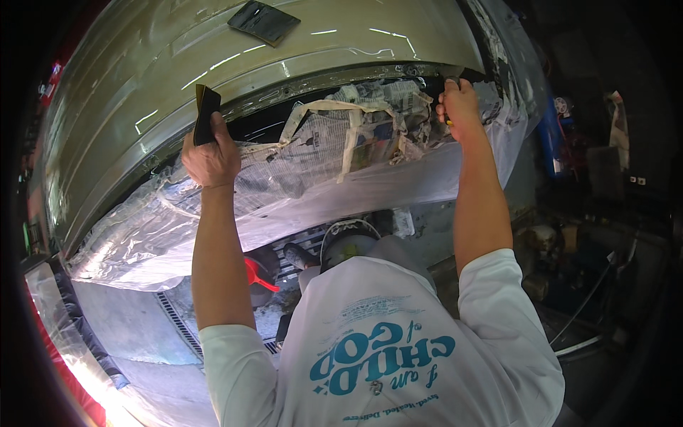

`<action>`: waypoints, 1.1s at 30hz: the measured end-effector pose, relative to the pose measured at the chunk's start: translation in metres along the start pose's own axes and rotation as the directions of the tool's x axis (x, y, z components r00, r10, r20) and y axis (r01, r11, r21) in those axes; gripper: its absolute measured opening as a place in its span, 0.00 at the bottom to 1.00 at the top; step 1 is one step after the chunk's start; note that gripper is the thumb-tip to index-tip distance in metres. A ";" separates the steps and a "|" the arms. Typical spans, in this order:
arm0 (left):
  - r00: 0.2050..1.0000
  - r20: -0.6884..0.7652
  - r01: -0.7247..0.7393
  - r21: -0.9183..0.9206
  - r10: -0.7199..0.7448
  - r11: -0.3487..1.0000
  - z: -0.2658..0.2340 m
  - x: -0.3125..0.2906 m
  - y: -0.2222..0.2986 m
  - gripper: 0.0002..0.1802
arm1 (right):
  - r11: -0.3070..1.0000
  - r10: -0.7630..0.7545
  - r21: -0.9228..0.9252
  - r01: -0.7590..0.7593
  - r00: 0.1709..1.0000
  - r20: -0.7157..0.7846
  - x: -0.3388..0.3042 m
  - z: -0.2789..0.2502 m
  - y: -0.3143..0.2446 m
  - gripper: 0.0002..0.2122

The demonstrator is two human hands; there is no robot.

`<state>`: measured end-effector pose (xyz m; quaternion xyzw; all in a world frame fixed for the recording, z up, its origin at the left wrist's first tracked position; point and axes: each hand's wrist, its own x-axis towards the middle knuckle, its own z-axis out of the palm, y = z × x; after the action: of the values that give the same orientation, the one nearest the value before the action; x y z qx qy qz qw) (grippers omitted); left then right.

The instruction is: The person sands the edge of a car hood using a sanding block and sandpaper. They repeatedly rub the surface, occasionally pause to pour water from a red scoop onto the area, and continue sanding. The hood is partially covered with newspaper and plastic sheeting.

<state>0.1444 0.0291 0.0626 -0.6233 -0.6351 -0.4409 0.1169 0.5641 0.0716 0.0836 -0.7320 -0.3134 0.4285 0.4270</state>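
Observation:
My left hand (212, 160) is closed around a flat black pad with a yellowish edge (206, 114), which looks like a sanding pad. It stands upright at the near edge of a glossy olive-gold car panel (213, 43). Over at the panel's right end, my right hand (459, 107) is closed in a pinch by the rim. A bit of yellow shows below its fingers; what it grips is mostly hidden. Farther off, a dark rectangular sheet, like wet sandpaper (263, 23), lies on the panel.
Newspaper masking (320, 146) with tape strips runs along the panel's near edge. Clear plastic sheeting (284, 217) hangs below it. On the floor are a bucket (348, 245), a red-handled item (257, 276) and a drain grate (178, 324). Dark clutter stands at the right.

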 end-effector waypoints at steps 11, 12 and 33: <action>1.000 -0.002 0.024 -0.019 -0.024 1.000 0.002 -0.002 0.000 0.14 | 0.889 -0.121 -0.457 0.035 0.980 -0.159 0.015 0.014 -0.007 0.24; 1.000 -0.014 0.017 -0.025 -0.017 1.000 0.002 -0.001 0.002 0.14 | 0.925 -0.088 -0.379 0.037 0.989 -0.119 0.019 0.011 -0.004 0.24; 1.000 -0.005 0.018 0.019 -0.018 1.000 -0.001 0.001 0.005 0.15 | 0.994 -0.105 0.053 0.098 0.981 0.162 -0.007 -0.011 -0.022 0.12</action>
<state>0.1480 0.0284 0.0661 -0.6155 -0.6446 -0.4372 0.1205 0.5685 0.0715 0.1086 -0.6675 -0.3747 0.4721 0.4372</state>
